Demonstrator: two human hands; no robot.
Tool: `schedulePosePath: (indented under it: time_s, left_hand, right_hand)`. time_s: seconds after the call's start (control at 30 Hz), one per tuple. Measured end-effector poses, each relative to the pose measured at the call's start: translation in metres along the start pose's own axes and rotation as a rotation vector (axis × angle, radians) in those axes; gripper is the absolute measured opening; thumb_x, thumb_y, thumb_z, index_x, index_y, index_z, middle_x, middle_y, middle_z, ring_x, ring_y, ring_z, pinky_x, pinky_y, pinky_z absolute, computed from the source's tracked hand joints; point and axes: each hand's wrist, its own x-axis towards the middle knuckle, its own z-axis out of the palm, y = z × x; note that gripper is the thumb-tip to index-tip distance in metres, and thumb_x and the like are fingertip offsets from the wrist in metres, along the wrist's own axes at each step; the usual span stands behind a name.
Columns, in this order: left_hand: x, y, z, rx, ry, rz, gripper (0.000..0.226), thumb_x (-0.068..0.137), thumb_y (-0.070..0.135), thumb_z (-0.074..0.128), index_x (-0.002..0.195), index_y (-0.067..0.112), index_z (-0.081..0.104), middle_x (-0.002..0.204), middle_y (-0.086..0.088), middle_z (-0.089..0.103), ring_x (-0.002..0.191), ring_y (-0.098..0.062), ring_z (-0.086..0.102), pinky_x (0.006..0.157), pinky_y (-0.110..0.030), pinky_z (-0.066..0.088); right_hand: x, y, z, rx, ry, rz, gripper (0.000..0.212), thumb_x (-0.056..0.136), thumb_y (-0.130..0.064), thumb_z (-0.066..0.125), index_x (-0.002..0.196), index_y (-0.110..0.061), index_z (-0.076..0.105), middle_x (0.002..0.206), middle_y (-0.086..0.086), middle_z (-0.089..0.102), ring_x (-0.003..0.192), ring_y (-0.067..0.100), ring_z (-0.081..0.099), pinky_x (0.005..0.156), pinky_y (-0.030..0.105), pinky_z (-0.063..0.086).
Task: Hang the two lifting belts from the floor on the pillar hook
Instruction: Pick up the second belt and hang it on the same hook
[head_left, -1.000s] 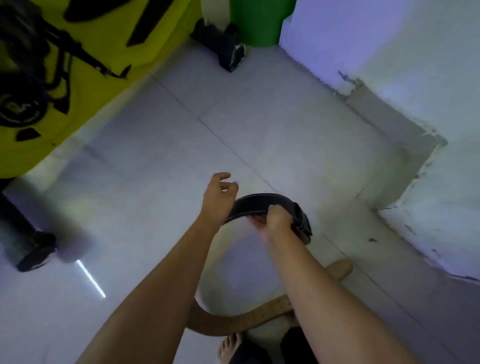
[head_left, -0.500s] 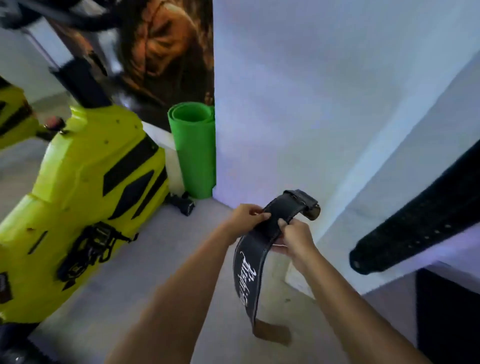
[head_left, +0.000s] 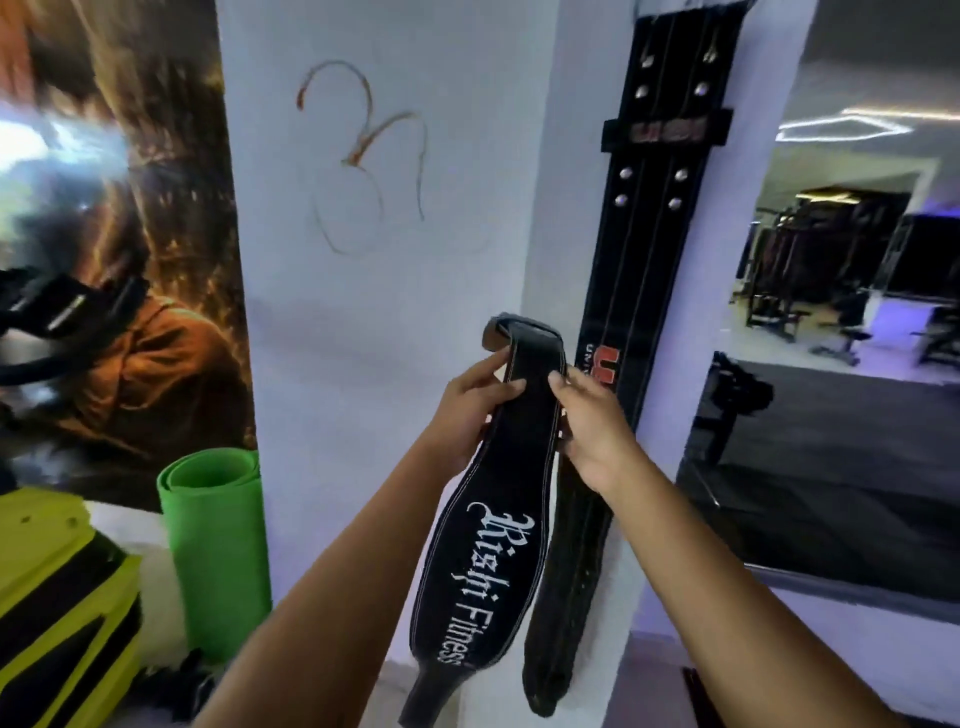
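White pillar (head_left: 395, 291) fills the centre, a faint orange scribble (head_left: 363, 156) on it at 11 o'clock. At 9 o'clock, a dark poster (head_left: 130, 260); at 3 o'clock, a mirror (head_left: 831, 364) showing gym machines. A long black studded belt (head_left: 654, 218) hangs flat down the pillar's right edge, from 1 o'clock to about 5. Yellow-and-black machine (head_left: 57, 597) at 8 o'clock, rolled green mat (head_left: 218, 545) upright just beside it. Now the black lifting belt (head_left: 488, 545), white lettering, held up in front of the pillar, its tail dangling toward 6. Left hand (head_left: 467, 410) pinches its left edge near the folded top, right hand (head_left: 592, 431) clasps the right edge: both grips grasping this belt.
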Motion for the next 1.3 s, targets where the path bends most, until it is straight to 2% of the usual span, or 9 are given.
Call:
schedulePosePath:
  time_s: [0.07,0.27,0.33,0.43,0.57,0.67,0.93,1.13,1.3]
  left_hand:
    - [0.005,0.024,0.020,-0.006,-0.049,0.079,0.047,0.086,0.003,0.057,0.128,0.023,0.057,0.068,0.004,0.066,0.075,-0.016,0.068,0.068,-0.026,0.057]
    - [0.011,0.063,0.064,0.122,-0.022,0.215,0.031,0.088,0.016,0.062,0.116,0.028,0.057,0.071,0.004,0.065,0.066,-0.006,0.066,0.057,-0.020,0.052]
    - [0.006,0.059,0.075,0.155,-0.055,0.178,0.027,0.089,0.026,0.061,0.114,0.017,0.057,0.087,-0.006,0.069,0.075,-0.014,0.069,0.065,-0.029,0.057]
    - [0.001,0.048,0.090,0.189,-0.133,0.206,0.026,0.093,0.022,0.056,0.113,0.007,0.060,0.101,-0.013,0.070,0.089,-0.024,0.069,0.083,-0.038,0.057]
    - [0.004,0.065,0.106,0.176,-0.116,0.351,0.014,0.093,0.011,0.054,0.106,0.014,0.060,0.096,-0.005,0.069,0.083,-0.014,0.068,0.079,-0.027,0.057]
    - [0.004,0.079,0.113,0.199,-0.155,0.374,0.012,0.091,0.013,0.057,0.103,0.014,0.060,0.091,0.000,0.070,0.077,-0.006,0.069,0.074,-0.022,0.058]
    - [-0.017,0.049,0.102,0.293,-0.292,0.149,0.029,0.083,0.020,0.068,0.109,0.009,0.061,0.103,-0.012,0.072,0.092,-0.024,0.072,0.083,-0.035,0.058]
    - [-0.008,0.074,0.112,0.159,-0.225,0.227,0.020,0.087,0.021,0.064,0.101,0.006,0.065,0.091,-0.010,0.072,0.082,-0.023,0.071,0.078,-0.035,0.059]
    - [-0.029,0.019,0.087,0.244,-0.287,0.021,0.033,0.076,0.017,0.075,0.107,0.007,0.067,0.103,-0.013,0.074,0.094,-0.027,0.072,0.087,-0.042,0.056]
  right_hand:
    - [0.003,-0.030,-0.011,0.103,-0.001,-0.031,0.026,0.093,-0.028,0.051,0.113,-0.014,0.061,0.116,0.013,0.066,0.107,0.030,0.064,0.092,0.053,0.051]
    - [0.008,-0.107,-0.028,0.208,0.160,-0.135,0.007,0.090,-0.009,0.054,0.095,-0.011,0.059,0.099,0.010,0.062,0.096,0.028,0.060,0.092,0.050,0.050]
    - [0.012,-0.122,-0.035,0.167,0.230,-0.188,0.015,0.087,-0.011,0.058,0.102,-0.009,0.062,0.108,0.009,0.062,0.108,0.027,0.058,0.101,0.048,0.046]
    - [0.011,-0.139,-0.045,0.172,0.207,-0.255,0.012,0.086,-0.010,0.060,0.078,-0.017,0.064,0.102,0.008,0.062,0.107,0.025,0.058,0.106,0.046,0.043]
    - [-0.007,-0.140,-0.054,0.089,0.095,-0.285,0.007,0.088,-0.015,0.058,0.091,-0.015,0.064,0.097,0.008,0.067,0.095,0.026,0.063,0.090,0.040,0.053]
    - [-0.016,-0.140,-0.058,0.107,0.128,-0.301,0.011,0.088,-0.010,0.057,0.083,-0.017,0.063,0.086,0.002,0.067,0.090,0.023,0.062,0.087,0.039,0.053]
    - [-0.021,-0.172,-0.060,0.079,0.240,-0.369,0.017,0.084,-0.012,0.063,0.101,-0.015,0.068,0.121,0.007,0.065,0.119,0.023,0.055,0.110,0.045,0.036]
    - [-0.025,-0.185,-0.061,0.114,0.264,-0.397,0.013,0.083,-0.011,0.063,0.076,-0.021,0.066,0.111,0.008,0.069,0.115,0.028,0.059,0.107,0.047,0.041]
    - [-0.035,-0.188,-0.063,0.126,0.282,-0.405,0.018,0.085,-0.008,0.062,0.074,-0.022,0.063,0.104,0.001,0.065,0.105,0.017,0.055,0.108,0.037,0.037]
